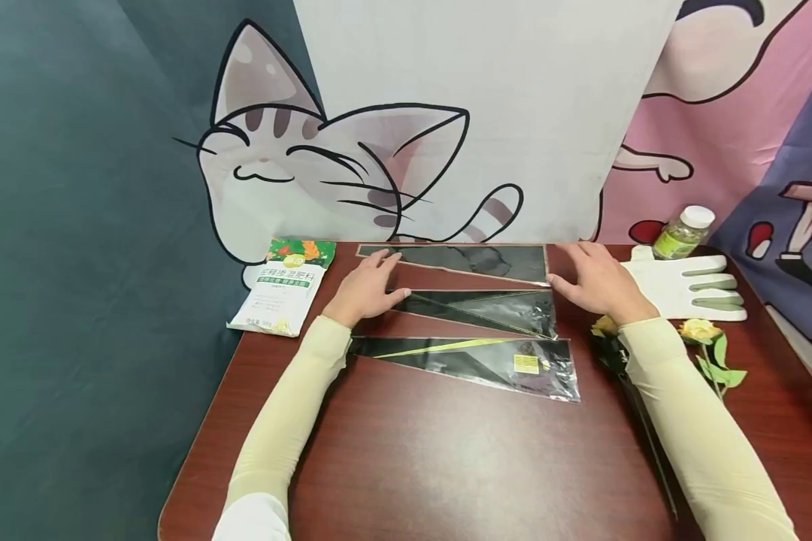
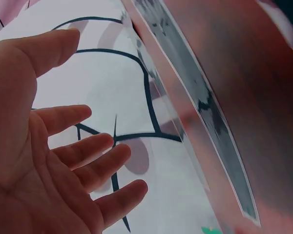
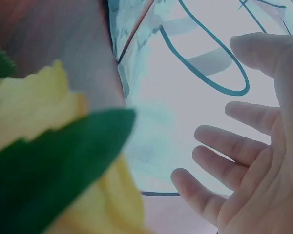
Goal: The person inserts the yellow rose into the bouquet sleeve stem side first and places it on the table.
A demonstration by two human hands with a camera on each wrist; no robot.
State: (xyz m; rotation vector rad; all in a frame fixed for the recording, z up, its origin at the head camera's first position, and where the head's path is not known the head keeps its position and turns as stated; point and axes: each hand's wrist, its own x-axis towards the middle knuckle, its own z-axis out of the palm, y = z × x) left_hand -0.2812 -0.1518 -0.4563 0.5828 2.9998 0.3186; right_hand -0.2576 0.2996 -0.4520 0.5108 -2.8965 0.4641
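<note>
Three long, tapered clear plastic sleeves with dark panels lie one below another on the table: the far sleeve (image 1: pixel 474 263), the middle sleeve (image 1: pixel 494 306) and the near sleeve (image 1: pixel 446 361), which bears a yellow label. My left hand (image 1: pixel 365 291) is at the narrow left ends of the far and middle sleeves, thumb by the middle one. Beside the far sleeve's wide right end is my right hand (image 1: pixel 604 282), its thumb close to the corner. In the wrist views the left hand (image 2: pixel 53 151) and right hand (image 3: pixel 256 165) have spread, relaxed fingers and hold nothing.
A white and green fertilizer bag (image 1: pixel 280 293) lies at the back left. At the right are a white glove (image 1: pixel 683 289), a white-capped bottle (image 1: pixel 683 234) and yellow roses (image 1: pixel 700 330), partly behind my right forearm. A patterned cloth (image 1: pixel 501 68) hangs behind the table (image 1: pixel 446 466).
</note>
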